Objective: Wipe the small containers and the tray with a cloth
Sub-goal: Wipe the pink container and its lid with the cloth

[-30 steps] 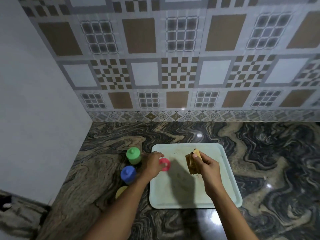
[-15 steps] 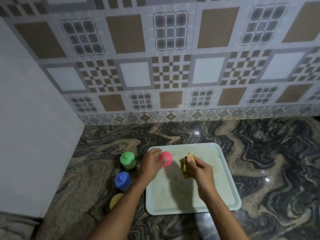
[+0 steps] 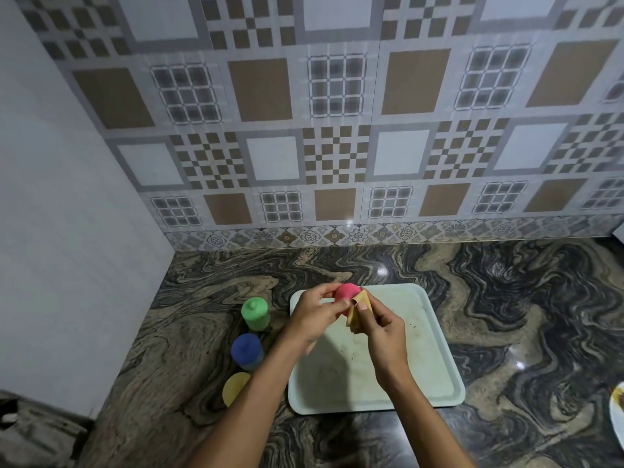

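My left hand grips a small pink container above the far left corner of the pale tray. A folded tan cloth is pinched in my right hand and presses against the pink container's right side. The tray lies flat on the marble counter and shows crumbs and smears. Left of the tray stand a green container, a blue container and a yellow container, the last partly hidden by my left forearm.
The dark marbled counter runs to a tiled back wall and a plain white side wall on the left. A white plate edge shows at the right border. The counter's left edge drops off near the lower left corner.
My left hand lifted the pink container off the tray and turned it. My right hand brought the cloth left against it. The camera tilted, showing more wall.
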